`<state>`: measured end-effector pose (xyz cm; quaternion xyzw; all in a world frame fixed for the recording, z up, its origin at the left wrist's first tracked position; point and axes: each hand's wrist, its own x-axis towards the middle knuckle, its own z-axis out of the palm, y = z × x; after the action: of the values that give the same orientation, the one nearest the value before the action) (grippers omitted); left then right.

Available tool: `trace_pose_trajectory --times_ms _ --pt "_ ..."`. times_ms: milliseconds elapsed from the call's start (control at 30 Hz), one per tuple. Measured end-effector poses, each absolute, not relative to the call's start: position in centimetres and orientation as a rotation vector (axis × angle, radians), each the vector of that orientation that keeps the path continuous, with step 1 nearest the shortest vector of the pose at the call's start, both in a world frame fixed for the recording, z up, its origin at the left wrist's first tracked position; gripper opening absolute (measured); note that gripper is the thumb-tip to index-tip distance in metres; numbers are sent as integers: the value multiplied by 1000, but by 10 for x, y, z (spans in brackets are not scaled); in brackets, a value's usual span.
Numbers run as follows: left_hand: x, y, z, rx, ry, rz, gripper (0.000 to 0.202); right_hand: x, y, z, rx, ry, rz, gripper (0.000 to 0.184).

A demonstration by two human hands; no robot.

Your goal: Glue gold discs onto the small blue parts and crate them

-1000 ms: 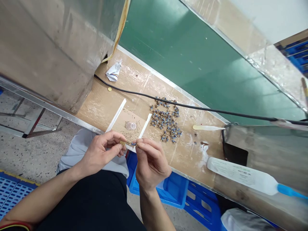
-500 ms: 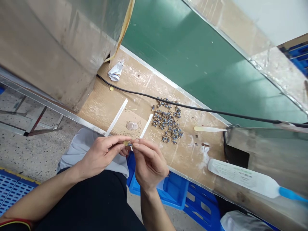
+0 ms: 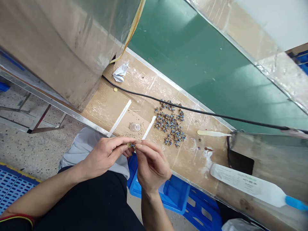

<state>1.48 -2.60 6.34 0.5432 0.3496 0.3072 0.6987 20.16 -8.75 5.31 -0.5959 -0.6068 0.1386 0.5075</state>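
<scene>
My left hand [image 3: 102, 157] and my right hand [image 3: 152, 163] meet at the table's front edge, fingertips pinched together. Between them is a small blue-and-brass part [image 3: 131, 145], mostly covered by the fingers. A bit of yellow shows at its left end, by the left fingertips; I cannot tell what it is. Just beyond the hands lies a small clear plastic dish [image 3: 134, 127], with tiny specks scattered around it. To the right, a pile of similar blue-and-brass parts [image 3: 169, 123] is spread on the brown tabletop [image 3: 96, 110].
A black cable [image 3: 149, 97] crosses the table behind the pile. A white bottle with a blue cap [image 3: 247, 184] lies at the right, near a pale flat stick [image 3: 213, 133]. Crumpled white paper [image 3: 120, 72] sits at the back left. Blue crates [image 3: 176, 192] stand below the edge.
The view has shifted slightly, so the table things appear a little further right. Both hands keep their pinch on the small part, its yellow bit now less visible.
</scene>
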Motion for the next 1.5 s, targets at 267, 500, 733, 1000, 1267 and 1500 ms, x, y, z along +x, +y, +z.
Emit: trace_pose_trajectory --times_ms 267,500,733,1000,1267,1500 --pt "15 -26 66 1247 773 696 34 202 -87 54 -1438 -1481 317 31" --pt "11 -30 66 1386 791 681 39 205 -88 56 -1393 -1560 270 38" --pt "8 -32 77 1536 827 646 45 207 -90 60 -1381 -1622 246 41" --pt "7 -35 83 1685 838 616 48 207 -94 67 -1312 -1740 217 46" --pt "10 -37 90 1729 838 602 44 209 -101 63 -1307 -1755 81 49" --pt "10 -39 93 1758 822 595 30 207 -111 58 -1214 -1785 -69 49"
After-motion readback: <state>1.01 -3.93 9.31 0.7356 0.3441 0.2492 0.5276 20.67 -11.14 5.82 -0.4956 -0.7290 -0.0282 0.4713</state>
